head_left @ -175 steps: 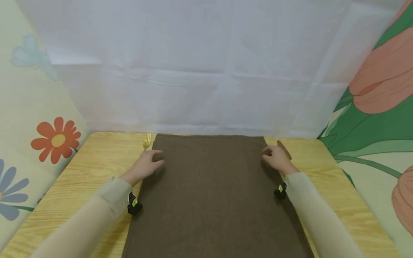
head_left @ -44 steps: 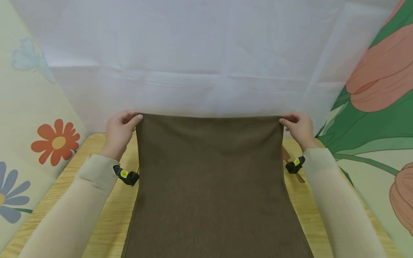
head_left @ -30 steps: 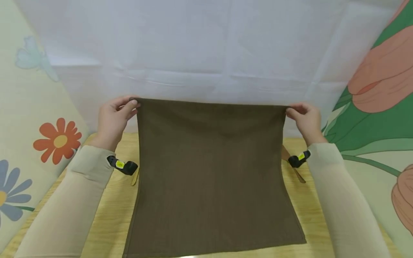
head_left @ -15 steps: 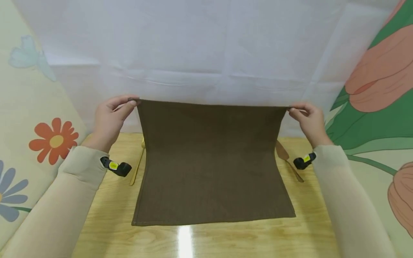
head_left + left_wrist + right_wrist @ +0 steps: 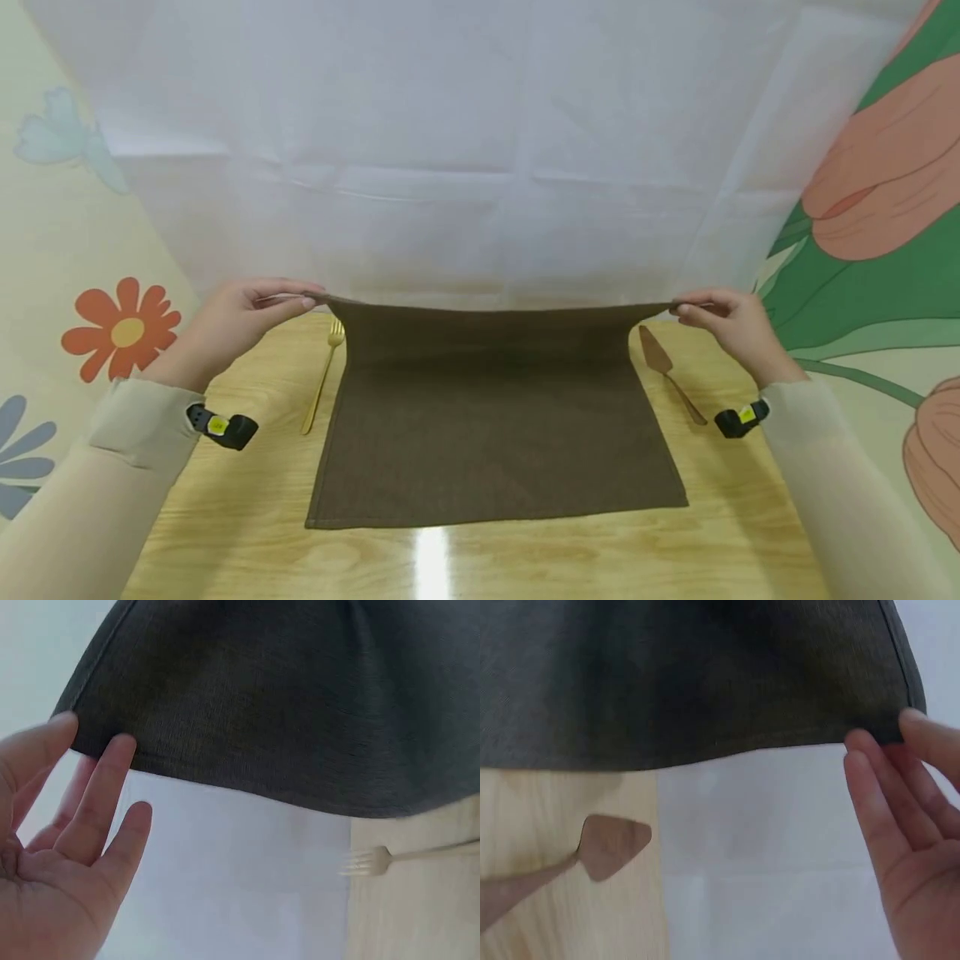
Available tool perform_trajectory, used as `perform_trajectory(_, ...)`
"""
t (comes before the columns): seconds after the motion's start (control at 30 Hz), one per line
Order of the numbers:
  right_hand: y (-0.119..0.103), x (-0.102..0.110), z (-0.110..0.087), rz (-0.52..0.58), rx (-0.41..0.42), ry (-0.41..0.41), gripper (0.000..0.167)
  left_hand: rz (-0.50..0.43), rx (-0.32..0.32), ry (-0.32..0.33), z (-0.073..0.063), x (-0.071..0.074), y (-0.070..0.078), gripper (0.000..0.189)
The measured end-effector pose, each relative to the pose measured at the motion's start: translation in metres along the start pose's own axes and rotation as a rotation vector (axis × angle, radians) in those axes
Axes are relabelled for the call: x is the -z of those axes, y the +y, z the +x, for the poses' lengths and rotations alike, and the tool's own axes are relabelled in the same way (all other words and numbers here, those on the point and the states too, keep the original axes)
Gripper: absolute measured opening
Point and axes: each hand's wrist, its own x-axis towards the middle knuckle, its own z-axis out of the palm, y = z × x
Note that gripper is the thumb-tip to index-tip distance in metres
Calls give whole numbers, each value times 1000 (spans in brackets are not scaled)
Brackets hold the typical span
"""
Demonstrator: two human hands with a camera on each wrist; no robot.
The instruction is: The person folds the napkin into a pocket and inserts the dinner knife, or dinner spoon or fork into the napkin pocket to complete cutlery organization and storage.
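A brown cloth placemat (image 5: pixel 495 442) is stretched between my two hands. Its near part lies on the wooden table, while the far edge is raised and curves up. With thumb and fingers my left hand (image 5: pixel 232 325) pinches the far left corner, also seen in the left wrist view on the dark cloth (image 5: pixel 247 697). At the far right corner my right hand (image 5: pixel 738 329) pinches the cloth the same way; the right wrist view shows that corner between thumb and fingertips (image 5: pixel 859 741).
On the wooden table (image 5: pixel 525 562), a gold fork (image 5: pixel 322 375) lies left of the cloth. To its right is a copper-coloured cake server (image 5: pixel 667 371). A white sheet (image 5: pixel 480 125) hangs behind the table, and flower-patterned panels (image 5: pixel 885 275) stand at both sides.
My hands took hold of the far corners and lifted them. The cloth's near edge slid away from me, uncovering table in front. In the last half second both hands lowered and the far edge sank.
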Motion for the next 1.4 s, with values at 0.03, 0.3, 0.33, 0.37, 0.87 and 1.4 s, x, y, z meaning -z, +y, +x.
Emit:
perform_trajectory(0.03, 1, 2, -3, -20, 3, -17, 35, 4, 0, -8, -3, 0, -1, 40)
perform_trajectory(0.3, 0, 13, -32, -189, -4, -87, 28, -29, -72, -71, -33, -4, -9, 30)
perform_trajectory(0.33, 0, 14, -36, -203, 0, -91, 27, -14, -94, -77, -37, -5, -10, 29)
perform_trajectory(0.37, 0, 14, -39, -217, 4, -95, 26, 4, -116, -83, -41, -6, -11, 28)
perform_trajectory(0.87, 16, -1, -87, -283, 186, -183, 19, 68, -292, -193, -93, -33, -37, 29)
perform_trajectory(1.4, 39, -12, -118, -347, 494, -240, 37, -135, -342, -397, -109, -59, -70, 27)
